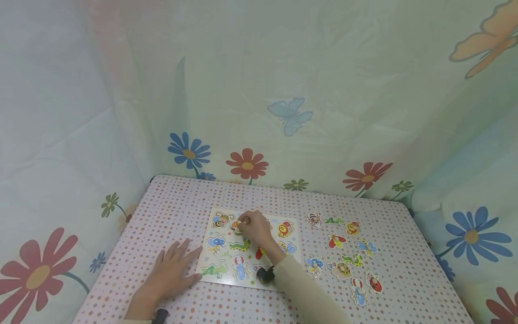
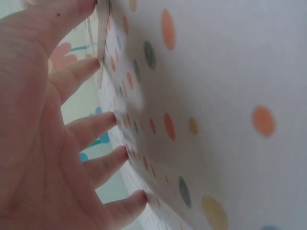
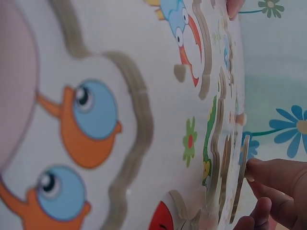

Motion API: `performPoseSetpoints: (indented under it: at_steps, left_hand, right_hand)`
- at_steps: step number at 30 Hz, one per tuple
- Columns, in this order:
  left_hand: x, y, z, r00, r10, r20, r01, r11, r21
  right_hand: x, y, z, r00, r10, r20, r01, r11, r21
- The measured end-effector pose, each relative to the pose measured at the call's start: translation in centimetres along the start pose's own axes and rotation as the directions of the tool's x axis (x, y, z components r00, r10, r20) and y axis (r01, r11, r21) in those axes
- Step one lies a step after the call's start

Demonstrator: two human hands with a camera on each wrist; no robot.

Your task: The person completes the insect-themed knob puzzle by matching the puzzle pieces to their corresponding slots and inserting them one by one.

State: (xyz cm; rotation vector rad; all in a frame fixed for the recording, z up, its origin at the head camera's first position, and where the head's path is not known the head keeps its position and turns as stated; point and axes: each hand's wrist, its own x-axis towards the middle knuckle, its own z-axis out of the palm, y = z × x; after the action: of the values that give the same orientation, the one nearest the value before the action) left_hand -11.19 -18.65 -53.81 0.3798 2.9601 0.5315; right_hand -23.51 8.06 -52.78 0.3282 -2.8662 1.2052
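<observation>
My right hand (image 1: 256, 228) pinches a thin wooden puzzle piece (image 3: 239, 187) between thumb and fingertips, over the top row of an insect puzzle board (image 1: 226, 279). In the right wrist view that piece shows edge-on and tilted, close to the board's face; its picture is mostly hidden. My left hand (image 1: 171, 271) lies with fingers spread on the dotted tablecloth, left of the board. Its thumb reaches the board's left edge, and the left wrist view shows the fingertips (image 2: 106, 122) touching the cloth.
Several loose insect pieces lie right of the board, among them a ladybug (image 1: 374, 284), a blue stag beetle (image 1: 359, 292), a caterpillar (image 1: 353, 259) and a grasshopper (image 1: 334, 220). Flower-printed curtains (image 1: 226, 81) hang behind and beside the table (image 1: 178, 193).
</observation>
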Motion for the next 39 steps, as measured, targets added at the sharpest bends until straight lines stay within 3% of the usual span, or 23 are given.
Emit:
performPoseSetpoints:
  at_steps: [10,39]
  left_hand:
    - [-0.04,0.05,-0.07,1.000,-0.003,0.009,0.003,1.000,-0.007]
    - [-0.20,0.42,-0.56,1.000,-0.003,0.009,0.003,1.000,-0.007]
  right_hand:
    - [-0.11,0.38,0.44,1.000,0.018,0.005,-0.018,0.998,-0.052]
    - [-0.34,-0.16,0.67,0.998,0.061,0.004,-0.061,0.996,-0.063]
